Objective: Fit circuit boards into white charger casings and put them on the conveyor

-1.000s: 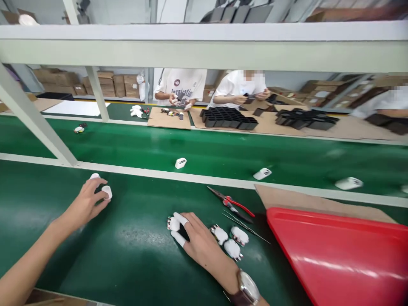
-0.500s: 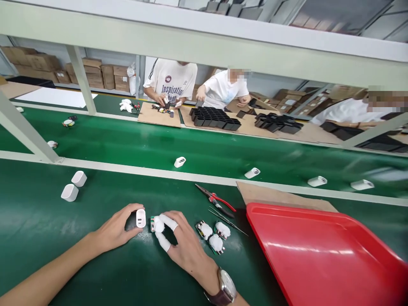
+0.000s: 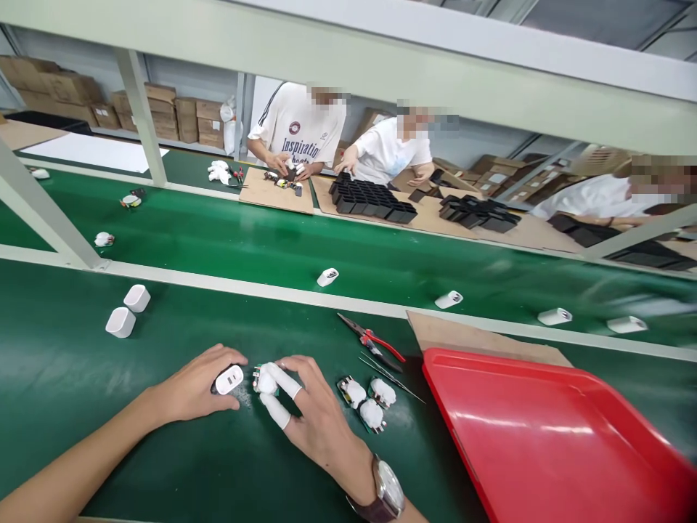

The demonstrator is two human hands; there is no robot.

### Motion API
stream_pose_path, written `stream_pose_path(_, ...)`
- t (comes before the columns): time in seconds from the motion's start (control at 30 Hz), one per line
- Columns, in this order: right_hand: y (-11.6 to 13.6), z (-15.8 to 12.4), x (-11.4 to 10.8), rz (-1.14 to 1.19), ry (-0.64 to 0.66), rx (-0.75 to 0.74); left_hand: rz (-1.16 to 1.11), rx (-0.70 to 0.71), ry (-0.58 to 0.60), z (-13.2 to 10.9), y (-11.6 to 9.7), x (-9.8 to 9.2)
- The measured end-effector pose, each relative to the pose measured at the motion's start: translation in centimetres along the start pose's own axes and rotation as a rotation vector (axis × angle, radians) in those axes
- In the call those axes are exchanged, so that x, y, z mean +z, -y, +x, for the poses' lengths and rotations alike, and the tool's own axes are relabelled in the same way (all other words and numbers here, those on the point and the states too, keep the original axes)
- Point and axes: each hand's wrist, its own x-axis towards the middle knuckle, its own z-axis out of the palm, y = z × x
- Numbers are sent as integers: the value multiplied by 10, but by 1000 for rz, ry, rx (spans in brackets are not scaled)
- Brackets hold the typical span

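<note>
My left hand (image 3: 196,385) is closed around a white charger housing (image 3: 229,380), whose end with two port slots faces me. Just to its right, my right hand (image 3: 308,403), with white finger cots on thumb and finger, pinches a small circuit board (image 3: 266,379) covered by a white lump. A narrow gap separates the board from the housing. Beyond my right hand lie three more such boards (image 3: 372,416), grouped on the green table. Two empty-looking white housings (image 3: 120,322) stand to the far left of my left hand.
Red-handled pliers (image 3: 371,340) and tweezers (image 3: 390,376) lie beyond the boards. A large red tray (image 3: 523,436) fills the right side, over cardboard. Behind a pale rail, a green conveyor (image 3: 245,247) carries white housings and boards. Several people sit across it, near black trays (image 3: 373,200).
The housing in my left hand has turned, its slotted end now lying more sideways. My right hand still pinches the board, slightly turned. Pieces on the conveyor have shifted right.
</note>
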Motion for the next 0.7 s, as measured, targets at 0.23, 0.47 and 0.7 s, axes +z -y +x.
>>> stream_pose_path(0.23,11,-4,10,31,-3,-50,227,213,-293,6,-12,16)
stream_pose_path(0.47,18,-1,12,-60,-2,-72,344,257,-419,8,-15,21)
stream_pose_path(0.7,23,3,13,-132,43,-75,354,274,-412,7,-15,22)
